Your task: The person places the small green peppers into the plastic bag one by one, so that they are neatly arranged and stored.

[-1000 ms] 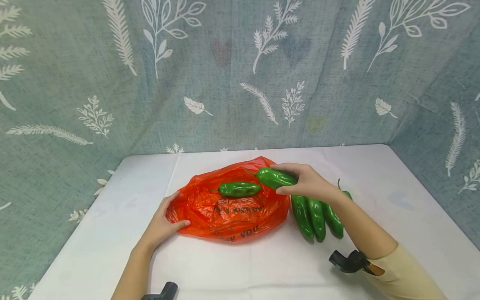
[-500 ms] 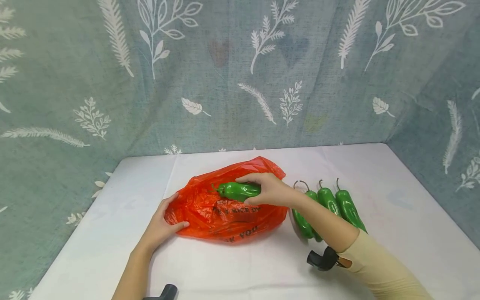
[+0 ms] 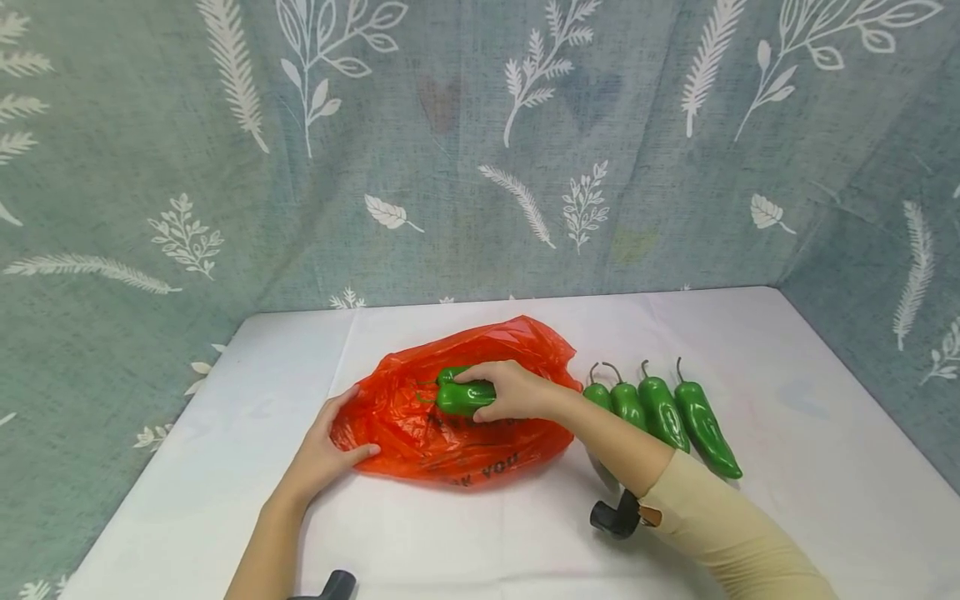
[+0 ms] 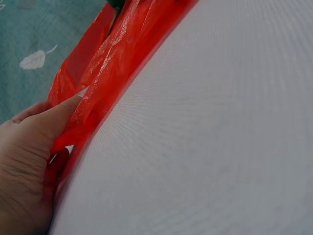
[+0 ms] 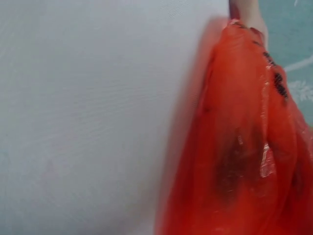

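A red plastic bag with black lettering (image 3: 405,437) lies spread out on the white-covered table. My left hand (image 3: 330,437) grips its left edge; in the left wrist view the thumb lies against the crinkled red plastic (image 4: 105,73). My right hand (image 3: 517,390) holds a glossy green pepper (image 3: 463,399) from above by its blunt end, stem pointing left, close over the bag. Just behind it, partly covered by my fingers, is a second green pepper (image 3: 448,375) on the bag. The right wrist view is mostly filled by red plastic (image 5: 239,112), with the right hand out of sight.
Right of the bag, several green peppers lie side by side with stems pointing away, the outermost pepper (image 3: 708,429) fully visible. My right forearm (image 3: 622,437) crosses over the nearer ones. A leaf-patterned cloth (image 3: 450,208) hangs behind the table (image 3: 420,542).
My right hand has carried the pepper left and down from the bag's upper right to beside the other pepper. The left hand keeps its place on the bag's edge.
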Demonstrator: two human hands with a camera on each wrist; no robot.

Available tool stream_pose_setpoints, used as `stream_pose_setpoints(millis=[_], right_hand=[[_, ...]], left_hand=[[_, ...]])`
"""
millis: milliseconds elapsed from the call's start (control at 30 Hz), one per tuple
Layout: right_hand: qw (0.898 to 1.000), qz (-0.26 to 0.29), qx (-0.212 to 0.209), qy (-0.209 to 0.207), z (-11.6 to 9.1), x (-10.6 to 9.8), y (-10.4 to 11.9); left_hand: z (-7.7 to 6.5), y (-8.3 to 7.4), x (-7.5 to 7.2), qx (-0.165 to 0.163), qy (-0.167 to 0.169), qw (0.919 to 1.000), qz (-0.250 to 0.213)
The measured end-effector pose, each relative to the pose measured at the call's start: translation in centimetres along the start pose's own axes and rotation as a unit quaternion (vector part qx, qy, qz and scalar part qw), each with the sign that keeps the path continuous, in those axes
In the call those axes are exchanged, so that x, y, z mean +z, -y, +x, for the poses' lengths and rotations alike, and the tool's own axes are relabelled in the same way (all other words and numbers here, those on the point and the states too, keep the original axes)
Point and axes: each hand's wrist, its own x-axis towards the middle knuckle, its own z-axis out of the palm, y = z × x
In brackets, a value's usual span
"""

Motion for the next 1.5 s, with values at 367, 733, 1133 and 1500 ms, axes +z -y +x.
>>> stream_pose_setpoints(millis=[367,733,1133,1500], right_hand=[[0.999,-0.030,0.003,-0.046,1.3,1.0,-1.5],[0.989,-0.076,0.020,-0.124,2.0,1.5,-1.7],[0.988,-0.025,-0.011,-0.155,1.0,1.0,-2.0],[0.983,0.012,-0.027,-0.180,-0.4,0.6,-1.4]], left_hand=[[0.0,-0.2,-0.1,0.000,0.007,0.9999,-0.010],[0.1,-0.2,0.1,-0.010,0.010,0.9999,-0.004],[-0.2,-0.3,0.1,-0.002,0.006,1.0000,0.002],[-0.2,-0.4,0.0,-0.005,0.005,0.9999,0.011]])
